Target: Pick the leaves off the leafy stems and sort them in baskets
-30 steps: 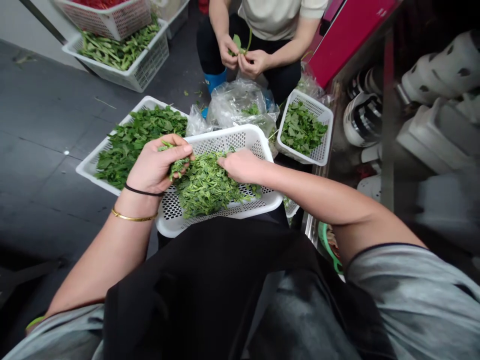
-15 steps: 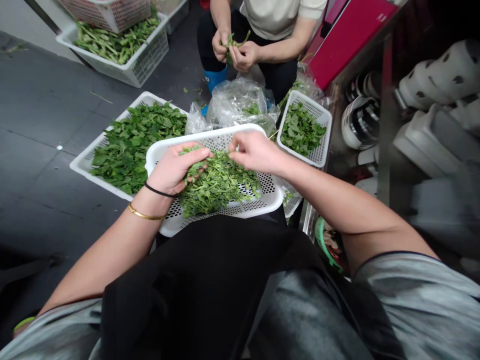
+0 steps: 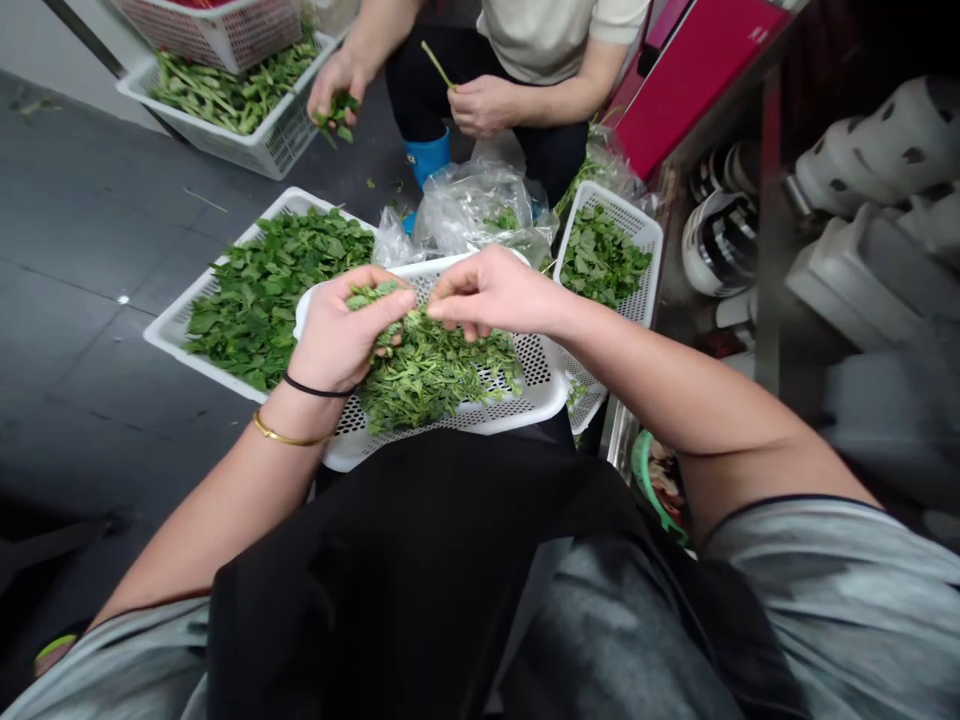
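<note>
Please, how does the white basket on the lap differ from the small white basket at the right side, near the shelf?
The lap basket is wider and rests on the black apron; the small basket sits lower, beside the shelf. Both hands work over the lap basket, the left hand gripping a bunch of greens, the right hand pinching at it; nobody touches the small basket. Both are white, perforated plastic and hold green leaves.

From my feed this looks like the back prep area of a commercial kitchen or food business. White perforated plastic baskets [image 3: 255, 150] heaped with leafy greens [image 3: 270, 275] sit straight on a dark tiled floor [image 3: 82, 300] across the left of the frame. A second person [image 3: 555, 40] crouches at the top centre over stems, and white rubber work clogs [image 3: 885, 140] fill a metal rack on the right.
</note>
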Demonstrator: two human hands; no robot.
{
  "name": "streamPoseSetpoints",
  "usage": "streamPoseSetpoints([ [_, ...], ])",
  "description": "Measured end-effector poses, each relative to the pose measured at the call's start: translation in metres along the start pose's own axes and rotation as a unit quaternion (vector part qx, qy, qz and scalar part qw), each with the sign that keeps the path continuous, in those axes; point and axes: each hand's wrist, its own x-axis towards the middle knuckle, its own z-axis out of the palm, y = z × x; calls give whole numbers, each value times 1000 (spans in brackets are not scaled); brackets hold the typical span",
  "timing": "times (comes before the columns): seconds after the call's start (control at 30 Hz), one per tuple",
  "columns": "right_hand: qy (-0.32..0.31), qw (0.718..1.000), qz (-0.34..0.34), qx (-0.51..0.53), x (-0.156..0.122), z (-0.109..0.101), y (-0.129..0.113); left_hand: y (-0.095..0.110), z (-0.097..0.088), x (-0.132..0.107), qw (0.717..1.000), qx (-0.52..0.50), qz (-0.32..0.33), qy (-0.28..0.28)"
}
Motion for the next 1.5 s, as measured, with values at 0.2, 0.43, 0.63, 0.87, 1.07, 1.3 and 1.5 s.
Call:
streamPoseSetpoints([
  [0.2, -125, 967, 36, -219, 14, 40, 12, 6, -14, 0, 1000, -1, -19, 2],
  [0.43, -60, 997, -40, -13, 9, -14, 1, 0, -6, -3, 988, 138, 9, -73],
  [0.63, -31, 992, 57, -105, 33, 16, 16, 5, -16, 2, 998, -4, -66, -14],
  [0.87, -60, 984, 23, -168, 26, 10, 11, 6, -14, 0, 997, 29, -71, -29],
  [1.07, 55, 998, -18, 7, -10, -16, -10, 8, 13, 4, 993, -15, -63, -103],
  [1.3, 248, 949, 40, 190, -77, -25, 38, 34, 46, 18, 973, 0, -137, -184],
  [1.5, 470, 841, 98, 251, -159, -40, 110, 51, 141, 38, 941, 92, -136, -296],
])
